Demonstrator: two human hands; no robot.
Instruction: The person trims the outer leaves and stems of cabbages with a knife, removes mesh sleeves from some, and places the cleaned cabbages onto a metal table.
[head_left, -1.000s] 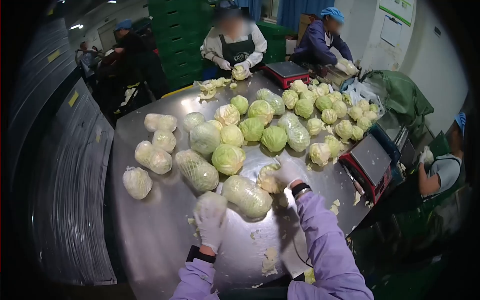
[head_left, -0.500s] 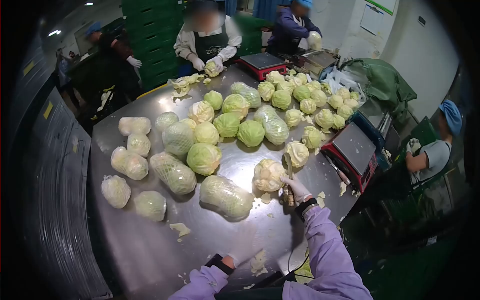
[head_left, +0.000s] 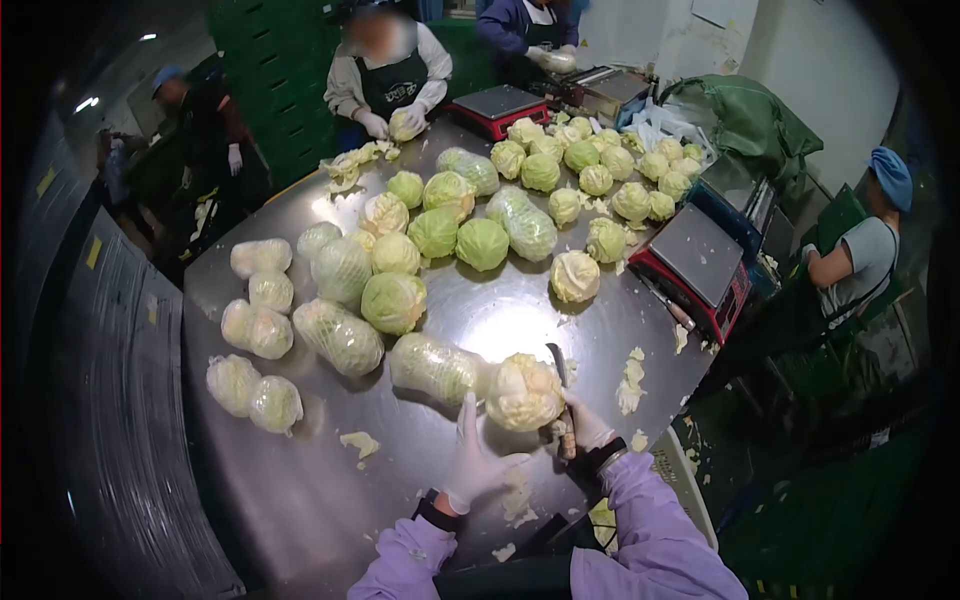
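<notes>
My right hand [head_left: 588,420], in a white glove, is closed on a knife [head_left: 567,425] with a wooden handle and a dark blade pointing away from me. Its fingers are against the right side of a pale trimmed cabbage [head_left: 524,393]. Just left of and nearer than that cabbage, my gloved left hand [head_left: 480,465] is open, fingers spread, holding nothing. A plastic-wrapped pair of cabbages [head_left: 436,368] lies beyond its fingertips. Cut leaf scraps [head_left: 518,497] lie beside the left hand on the metal table [head_left: 350,520].
Wrapped cabbages [head_left: 338,337] line the left; several loose ones [head_left: 482,245] fill the middle and back. A red scale [head_left: 695,255] stands right, with another knife [head_left: 665,303] beside it. A second scale [head_left: 498,108] is behind. Co-workers [head_left: 390,75] stand around the table.
My right hand has brought the cabbage and knife nearer to me, beside the wrapped pair. My left hand has moved forward towards it. At far left, two wrapped cabbages now sit together.
</notes>
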